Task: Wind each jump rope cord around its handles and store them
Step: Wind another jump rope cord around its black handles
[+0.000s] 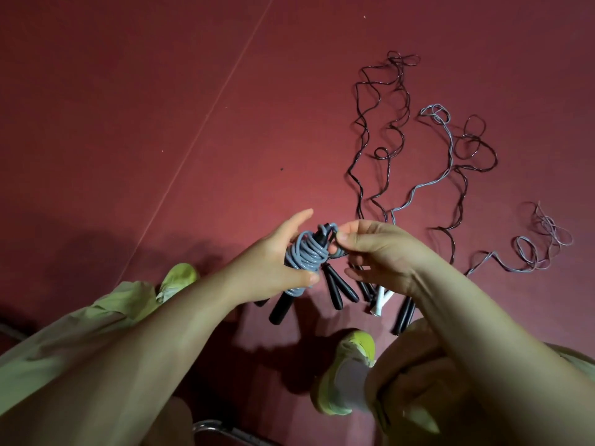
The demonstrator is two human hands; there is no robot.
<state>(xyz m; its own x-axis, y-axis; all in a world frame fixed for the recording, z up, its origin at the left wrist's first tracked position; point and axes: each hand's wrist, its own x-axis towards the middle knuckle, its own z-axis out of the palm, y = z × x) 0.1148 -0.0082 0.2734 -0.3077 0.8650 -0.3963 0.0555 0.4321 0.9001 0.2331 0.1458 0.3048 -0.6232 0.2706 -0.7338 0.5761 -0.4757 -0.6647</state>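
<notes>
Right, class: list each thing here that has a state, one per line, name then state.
grey jump rope: cord wound round its black handles, held
left hand: grips the wound bundle
right hand: pinches the cord's end loop
dark ropes: unwound, on the floor
white-handled rope: unwound, on the floor

A dark red floor (161, 107) carries several loose jump ropes (383, 130), cords trailing away, handles (341, 289) bunched near two yellow-green shoes (351, 365).

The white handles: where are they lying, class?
The white handles lie on the red floor right of centre, between black handle pairs, just below the right hand.
</notes>
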